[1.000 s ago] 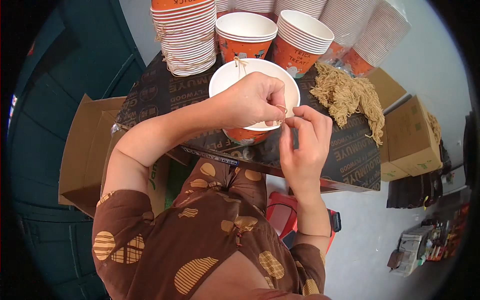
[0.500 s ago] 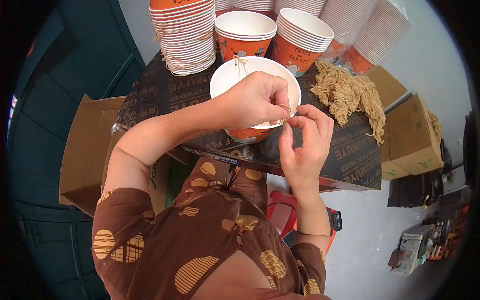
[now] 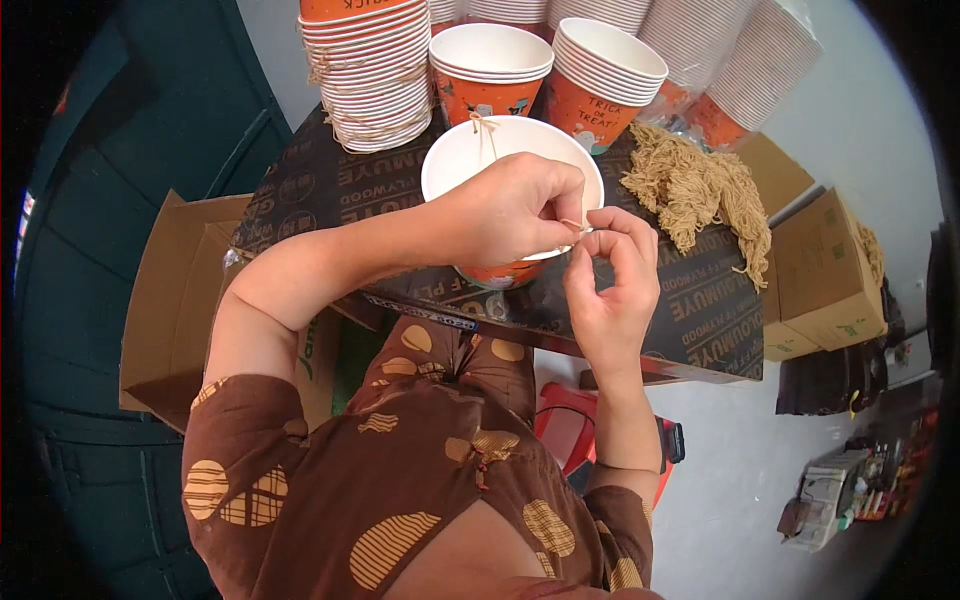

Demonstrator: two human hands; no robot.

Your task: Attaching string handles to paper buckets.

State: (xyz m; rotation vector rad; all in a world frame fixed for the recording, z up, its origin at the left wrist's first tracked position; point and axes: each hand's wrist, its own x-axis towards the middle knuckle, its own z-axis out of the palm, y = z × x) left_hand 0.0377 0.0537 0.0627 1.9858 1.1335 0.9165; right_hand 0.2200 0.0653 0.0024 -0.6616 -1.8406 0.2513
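In front of me on the dark table stands an orange paper bucket with a white inside. A tan string is knotted at its far rim and runs down into the bucket. Over the bucket's near right rim, my left hand is closed in a pinch on the string. Close against it, my right hand pinches the same string between thumb and fingertips. The fingers hide most of the string and the rim there.
Behind stand a tall stack of buckets, two shorter stacks and several bagged stacks. A heap of tan strings lies at the table's right. Cardboard boxes flank the table, and a red stool is below.
Both hands have shifted slightly, the left a little down and right. The string between the fingertips now lies flatter, at the bucket's rim. The bucket has barely moved.
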